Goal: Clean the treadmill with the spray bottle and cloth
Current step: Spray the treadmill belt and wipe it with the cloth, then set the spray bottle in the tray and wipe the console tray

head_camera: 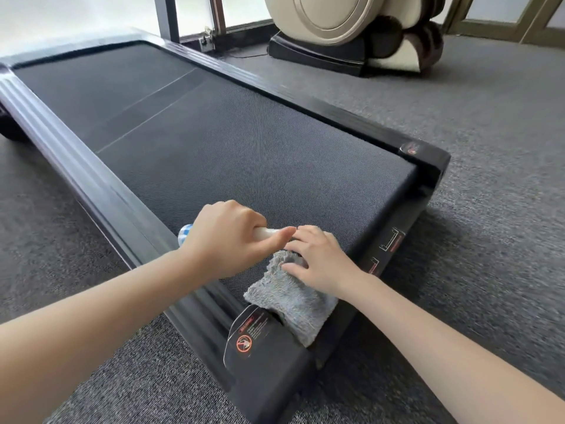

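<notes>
A black treadmill (214, 142) lies flat on the carpet, its dark belt running from the near end to the far left. My left hand (226, 240) grips a spray bottle (269, 233) lying sideways; only its white neck and a blue-checked end by the wrist show. My right hand (318, 261) presses with spread fingers on a grey fluffy cloth (290, 301) at the belt's near end. The cloth hangs over the rear end cap beside a warning sticker (247, 335). The two hands touch at the fingertips.
Grey carpet (489, 209) surrounds the treadmill on all sides. A beige and brown massage chair (360, 29) stands at the back right, with a cable on the floor beside it. A dark metal post (166, 16) and window frames rise behind the treadmill's far end.
</notes>
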